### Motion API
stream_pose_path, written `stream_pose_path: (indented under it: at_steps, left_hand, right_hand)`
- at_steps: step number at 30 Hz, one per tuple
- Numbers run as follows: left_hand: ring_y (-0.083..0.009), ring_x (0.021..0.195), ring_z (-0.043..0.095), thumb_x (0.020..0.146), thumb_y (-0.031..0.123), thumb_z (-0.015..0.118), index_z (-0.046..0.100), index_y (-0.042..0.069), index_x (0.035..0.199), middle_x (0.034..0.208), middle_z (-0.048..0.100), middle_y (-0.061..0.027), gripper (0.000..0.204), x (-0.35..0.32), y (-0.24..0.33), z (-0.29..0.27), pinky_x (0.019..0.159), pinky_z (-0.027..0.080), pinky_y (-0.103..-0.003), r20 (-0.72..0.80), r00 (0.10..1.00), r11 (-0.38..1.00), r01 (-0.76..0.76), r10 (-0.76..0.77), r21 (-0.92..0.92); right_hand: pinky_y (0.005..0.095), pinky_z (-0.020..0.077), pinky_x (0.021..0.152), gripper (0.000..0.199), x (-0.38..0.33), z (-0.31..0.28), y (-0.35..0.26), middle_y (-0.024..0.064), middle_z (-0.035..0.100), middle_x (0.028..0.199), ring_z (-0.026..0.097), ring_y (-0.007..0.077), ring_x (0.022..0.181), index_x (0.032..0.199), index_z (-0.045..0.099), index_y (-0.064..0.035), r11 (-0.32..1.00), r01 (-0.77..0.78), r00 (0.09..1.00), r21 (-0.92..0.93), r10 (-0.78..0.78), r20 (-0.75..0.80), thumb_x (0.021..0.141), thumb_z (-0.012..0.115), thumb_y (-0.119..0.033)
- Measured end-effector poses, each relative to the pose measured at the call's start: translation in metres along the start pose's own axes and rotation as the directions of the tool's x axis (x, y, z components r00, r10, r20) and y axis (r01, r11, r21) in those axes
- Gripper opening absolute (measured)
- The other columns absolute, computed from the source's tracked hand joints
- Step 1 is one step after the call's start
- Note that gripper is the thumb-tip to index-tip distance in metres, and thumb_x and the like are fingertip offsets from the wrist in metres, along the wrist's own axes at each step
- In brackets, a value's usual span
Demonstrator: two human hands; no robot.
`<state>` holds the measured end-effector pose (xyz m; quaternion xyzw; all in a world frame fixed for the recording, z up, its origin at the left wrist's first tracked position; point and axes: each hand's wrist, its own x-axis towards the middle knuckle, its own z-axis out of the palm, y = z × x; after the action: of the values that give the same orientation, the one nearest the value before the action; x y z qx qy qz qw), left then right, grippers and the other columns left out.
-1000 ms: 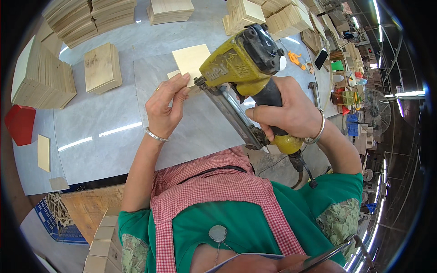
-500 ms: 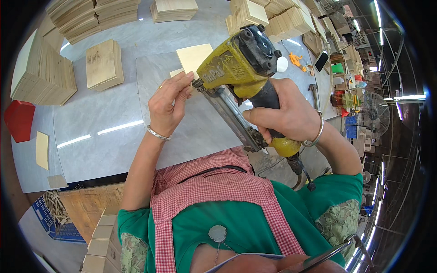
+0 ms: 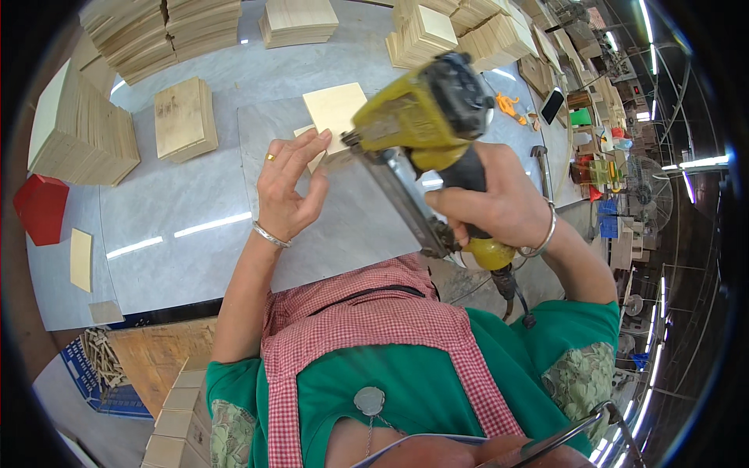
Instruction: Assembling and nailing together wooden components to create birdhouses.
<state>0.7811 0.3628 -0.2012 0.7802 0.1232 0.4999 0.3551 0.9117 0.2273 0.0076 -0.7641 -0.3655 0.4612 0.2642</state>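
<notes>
Across the upper part of the frame, stacks of pale wooden boards (image 3: 168, 31) are piled along the far edge of the grey worktable (image 3: 179, 210), with a smaller stack of square panels (image 3: 183, 117) sat on its own at upper left and a red box (image 3: 40, 207) pushed to the left edge. In the centre, a yellow nail gun (image 3: 425, 129) is gripped tight by the right hand (image 3: 491, 207), fingers wrapped round the black handle. The left hand (image 3: 292, 183) is held open, fingers spread, just left of the gun's nose and over a thin square wood piece (image 3: 334, 113) lying on the table. Part of that piece is covered by the gun and the fingers, so whether it's actually touched can't be made out. The gun's magazine blocks the table behind it. Clutter at upper right is too small and bent by the lens to be identified properly. A blue crate of wooden pegs (image 3: 97, 366) is cut off at lower left.
</notes>
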Motion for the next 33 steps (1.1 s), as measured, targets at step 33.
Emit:
stream_pose_path:
  at_steps: [33]
  left_hand:
    - [-0.0145,0.094,0.054,0.092,0.007,0.056,0.056,-0.005,0.103,0.097,0.060,-0.0081,0.016,-0.040,-0.005,0.017,0.085,0.041,-0.026,0.106,0.814,0.818,0.575,-0.571,-0.010]
  right_hand:
    - [0.0413,0.0520,0.069,0.046,0.069,-0.124,0.289,0.0105,0.064,0.093,0.063,0.0307,0.080,0.110,0.056,-0.0045,0.689,-0.406,0.539,-0.601,-0.350,-0.766,0.081,0.063,-0.040]
